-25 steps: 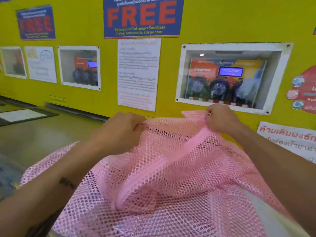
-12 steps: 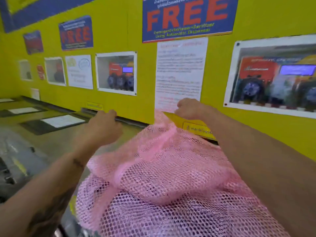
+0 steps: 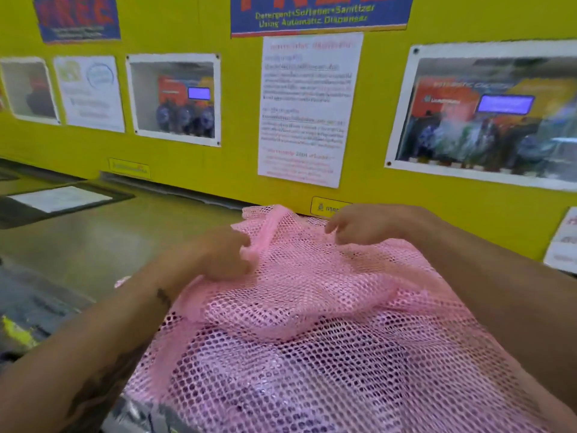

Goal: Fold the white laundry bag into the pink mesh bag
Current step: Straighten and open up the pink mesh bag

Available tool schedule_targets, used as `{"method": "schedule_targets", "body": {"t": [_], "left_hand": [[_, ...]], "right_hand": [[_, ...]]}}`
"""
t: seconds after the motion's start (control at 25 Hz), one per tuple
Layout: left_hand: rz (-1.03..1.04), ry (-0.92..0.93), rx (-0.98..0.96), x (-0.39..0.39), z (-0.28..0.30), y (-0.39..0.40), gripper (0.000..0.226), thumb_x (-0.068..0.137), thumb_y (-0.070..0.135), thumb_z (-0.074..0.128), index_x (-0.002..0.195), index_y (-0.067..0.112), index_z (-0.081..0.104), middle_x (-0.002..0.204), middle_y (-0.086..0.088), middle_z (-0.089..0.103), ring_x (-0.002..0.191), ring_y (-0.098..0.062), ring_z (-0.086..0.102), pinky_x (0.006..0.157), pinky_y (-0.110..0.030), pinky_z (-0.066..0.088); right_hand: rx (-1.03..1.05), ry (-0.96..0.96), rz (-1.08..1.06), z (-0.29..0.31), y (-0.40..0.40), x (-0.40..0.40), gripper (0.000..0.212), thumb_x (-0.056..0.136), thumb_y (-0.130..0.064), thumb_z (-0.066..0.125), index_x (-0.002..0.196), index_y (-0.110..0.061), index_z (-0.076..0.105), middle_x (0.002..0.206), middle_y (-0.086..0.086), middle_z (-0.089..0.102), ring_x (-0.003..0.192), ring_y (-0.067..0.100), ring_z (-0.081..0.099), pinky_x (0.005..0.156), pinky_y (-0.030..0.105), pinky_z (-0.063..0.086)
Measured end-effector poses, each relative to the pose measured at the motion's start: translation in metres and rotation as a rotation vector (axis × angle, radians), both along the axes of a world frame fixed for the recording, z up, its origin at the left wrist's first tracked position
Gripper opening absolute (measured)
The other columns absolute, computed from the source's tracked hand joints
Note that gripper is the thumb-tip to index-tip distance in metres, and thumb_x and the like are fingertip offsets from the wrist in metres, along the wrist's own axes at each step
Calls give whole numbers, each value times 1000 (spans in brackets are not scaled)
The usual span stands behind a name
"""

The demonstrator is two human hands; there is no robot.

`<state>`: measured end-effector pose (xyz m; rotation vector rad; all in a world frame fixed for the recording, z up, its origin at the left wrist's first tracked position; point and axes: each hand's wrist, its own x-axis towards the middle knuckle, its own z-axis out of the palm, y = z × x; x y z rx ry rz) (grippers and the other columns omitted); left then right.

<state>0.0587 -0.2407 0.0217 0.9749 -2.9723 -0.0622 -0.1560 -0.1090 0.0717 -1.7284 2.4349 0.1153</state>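
Yellow wall [image 3: 193, 170] runs the whole way behind the counter [image 3: 93, 245]. Up top, a blue sign [image 3: 318, 14] reads "Detergent+Softener+Sanitizer Using Automatic Dispenser", and a second blue sign [image 3: 78, 17] sits off to the left, blurred. Below the big one hangs a white notice [image 3: 307, 107], text too smeared to read. Two white-framed windows: the left window [image 3: 175, 98] and the right window [image 3: 490, 114], each showing an orange machine with a lit blue screen. On the counter's far left edge lies a white sheet [image 3: 59, 198] in a dark frame.
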Motion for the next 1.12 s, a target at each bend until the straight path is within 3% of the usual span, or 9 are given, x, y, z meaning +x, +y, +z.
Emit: {"method": "schedule_targets", "body": {"t": [0.08,0.16,0.28,0.4,0.56,0.76,0.88,0.96,1.12], "left_hand": [[-86,222,-38,-9,12,22,43,92,36,55,133,24,53,139,-2,54,124,-24,53,100,-33,42],[-266,412,25,-21,24,58,23,91,33,58,113,27,63,119,4,64,111,-18,60,95,-33,47],[-529,372,166,-44,34,128,8,90,30,61,97,28,66,94,13,64,88,-5,61,78,-23,50],[-671,282,147,-76,24,172,11,90,28,60,97,27,68,86,9,62,77,-6,56,70,-27,47],[-604,105,150,-119,12,193,25,91,32,51,111,35,64,91,13,62,84,-10,60,79,-31,51],[-384,114,-115,-150,6,193,39,89,28,50,128,32,53,119,2,58,108,-23,56,93,-41,48],[-219,56,-274,-160,0,188,48,89,33,52,136,30,46,133,-4,53,122,-27,51,104,-48,40],[-127,-14,-213,-162,-6,183,53,88,45,49,139,33,45,139,-4,54,126,-28,50,107,-47,38],[-90,148,-183,-159,-16,174,25,87,27,51,107,30,66,112,-6,68,100,-29,62,79,-36,48]], "right_hand": [[-46,20,-11,12,32,-8,41,96,-30,51,137,-24,54,142,-2,51,123,16,50,103,33,38],[-53,32,-42,23,70,-20,40,95,-32,54,135,-28,55,131,-6,58,112,12,53,98,33,42],[-45,17,-131,35,132,-41,35,93,-34,58,127,-31,61,116,-10,65,107,14,61,98,39,47],[12,-27,-211,33,180,-57,21,89,-19,59,106,-19,70,101,1,73,96,20,68,87,42,53],[78,-101,-255,14,221,-73,22,87,-17,61,106,-16,70,91,-4,71,86,14,67,75,36,54],[-119,-66,-191,-25,212,-91,30,86,-22,67,116,-24,63,95,-12,55,90,13,57,70,29,47],[-222,-8,-141,-38,196,-106,19,86,-16,58,102,-22,66,97,-7,59,92,18,59,71,32,50],[-305,-26,-129,-42,186,-114,19,85,-14,52,98,-21,64,101,-1,64,91,22,61,68,33,49],[-401,-162,-104,-42,180,-110,26,85,-10,50,107,-22,55,100,2,55,88,22,53,60,33,41]]}}
